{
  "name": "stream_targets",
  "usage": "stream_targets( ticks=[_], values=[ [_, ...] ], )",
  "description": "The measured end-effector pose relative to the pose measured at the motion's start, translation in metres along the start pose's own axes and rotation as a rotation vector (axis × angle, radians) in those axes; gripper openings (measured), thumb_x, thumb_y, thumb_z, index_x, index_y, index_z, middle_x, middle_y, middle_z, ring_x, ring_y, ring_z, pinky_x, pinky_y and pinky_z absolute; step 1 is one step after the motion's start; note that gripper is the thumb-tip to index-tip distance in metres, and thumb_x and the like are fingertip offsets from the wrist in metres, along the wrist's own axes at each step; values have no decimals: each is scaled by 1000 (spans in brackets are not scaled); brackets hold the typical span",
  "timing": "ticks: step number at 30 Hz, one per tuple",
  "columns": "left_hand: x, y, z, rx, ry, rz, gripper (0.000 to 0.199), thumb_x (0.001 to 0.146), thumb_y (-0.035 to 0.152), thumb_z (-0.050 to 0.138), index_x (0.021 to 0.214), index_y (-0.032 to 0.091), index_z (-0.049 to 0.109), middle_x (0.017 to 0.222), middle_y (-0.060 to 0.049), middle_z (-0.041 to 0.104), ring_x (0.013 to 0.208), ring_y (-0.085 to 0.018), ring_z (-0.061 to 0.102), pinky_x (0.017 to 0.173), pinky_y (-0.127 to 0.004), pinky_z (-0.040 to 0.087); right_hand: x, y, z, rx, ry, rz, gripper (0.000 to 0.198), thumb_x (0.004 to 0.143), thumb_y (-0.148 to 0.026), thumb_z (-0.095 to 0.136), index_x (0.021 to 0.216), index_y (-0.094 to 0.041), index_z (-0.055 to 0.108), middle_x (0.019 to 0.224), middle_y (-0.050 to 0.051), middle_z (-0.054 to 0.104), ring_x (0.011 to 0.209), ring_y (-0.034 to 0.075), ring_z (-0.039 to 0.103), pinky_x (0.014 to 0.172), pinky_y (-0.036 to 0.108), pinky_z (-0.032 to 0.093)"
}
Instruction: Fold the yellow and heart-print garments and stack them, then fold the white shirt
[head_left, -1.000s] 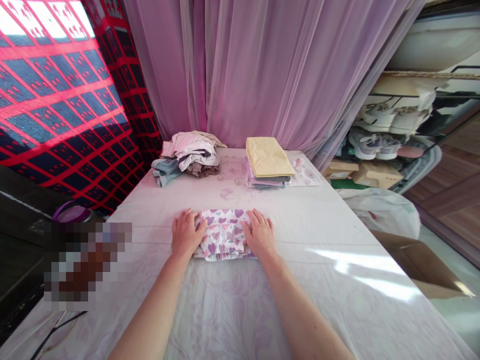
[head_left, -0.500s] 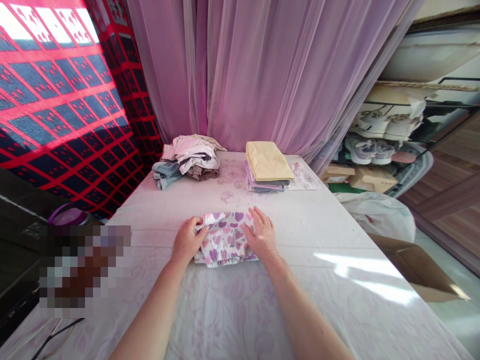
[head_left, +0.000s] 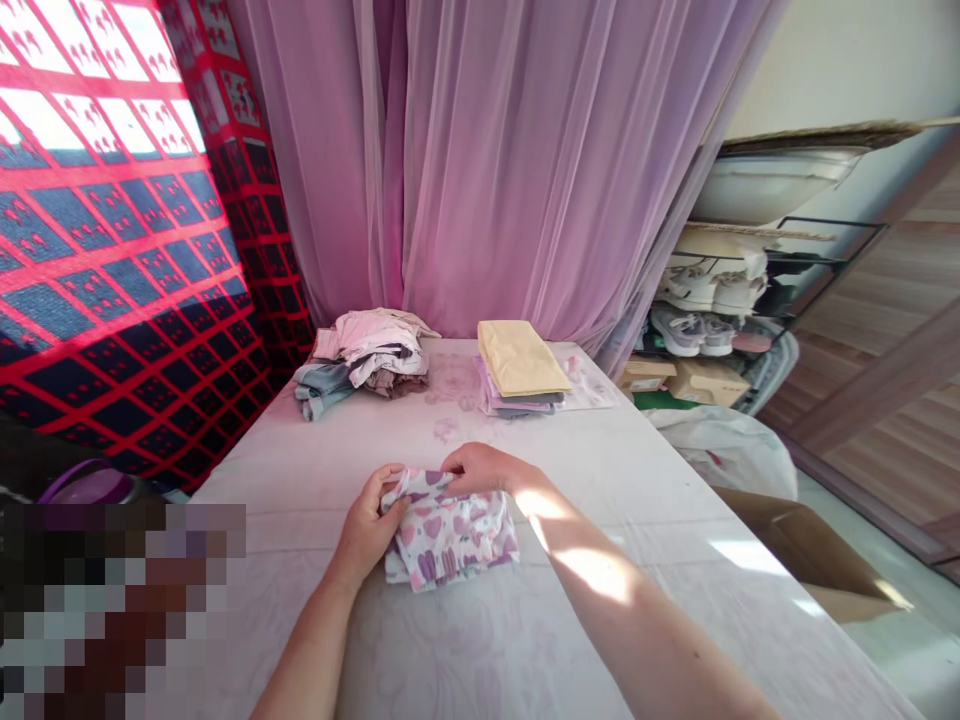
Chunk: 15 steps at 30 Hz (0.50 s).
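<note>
A pair of folded white pants with purple and pink hearts [head_left: 457,535] lies on the bed in front of me, a gathered elastic edge toward me. My left hand [head_left: 373,525] grips its left side, thumb on top and fingers behind the far left corner. My right hand [head_left: 480,468] reaches over the far edge, fingers bent down and pinching the cloth there; the fingertips are partly hidden.
The bed has a pale floral sheet [head_left: 585,620]. A rumpled clothes pile [head_left: 379,345] sits far left, a neat stack topped by a yellow folded cloth [head_left: 523,358] far right. Purple curtains [head_left: 480,160] hang behind. A cardboard box [head_left: 810,555] and shoe rack [head_left: 697,300] stand right.
My right hand has moved from the right side of the pants to their far edge, near my left hand, and closed on the cloth. The view has tilted up and turned right slightly.
</note>
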<state>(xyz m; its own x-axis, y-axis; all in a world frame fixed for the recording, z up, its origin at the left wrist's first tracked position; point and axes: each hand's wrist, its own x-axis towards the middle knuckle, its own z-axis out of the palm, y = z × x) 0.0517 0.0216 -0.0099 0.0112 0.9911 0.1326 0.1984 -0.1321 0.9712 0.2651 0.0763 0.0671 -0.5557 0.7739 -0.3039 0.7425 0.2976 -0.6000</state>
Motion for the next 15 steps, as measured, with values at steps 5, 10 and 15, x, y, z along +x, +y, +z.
stream_targets(
  ticks=[5, 10, 15],
  values=[
    [3, -3, -4, -244, 65, -99, 75, 67, 50, 76, 130, 21, 50, 105, -8, 74, 93, -23, 69, 81, -35, 54, -4, -6, -8, -131, 48, -16, 15, 78, -24, 61, 90, -21, 69, 78, -3, 64, 74, 14, 57, 62, 21, 38],
    [4, -2, -12, -516, 238, -166, 74, 65, 55, 78, 126, 21, 53, 113, -10, 70, 95, -22, 69, 91, -40, 52, -13, -22, -52, -197, 188, -65, 21, 79, -21, 57, 98, -21, 67, 97, 2, 69, 90, 18, 61, 75, 23, 42],
    [4, 2, -17, -602, 267, -230, 76, 64, 56, 78, 127, 20, 53, 113, -10, 70, 98, -22, 69, 96, -42, 51, -9, -34, -111, -153, 413, -16, 9, 79, -22, 56, 84, -20, 63, 77, -2, 62, 74, 15, 57, 67, 23, 41]
  ],
)
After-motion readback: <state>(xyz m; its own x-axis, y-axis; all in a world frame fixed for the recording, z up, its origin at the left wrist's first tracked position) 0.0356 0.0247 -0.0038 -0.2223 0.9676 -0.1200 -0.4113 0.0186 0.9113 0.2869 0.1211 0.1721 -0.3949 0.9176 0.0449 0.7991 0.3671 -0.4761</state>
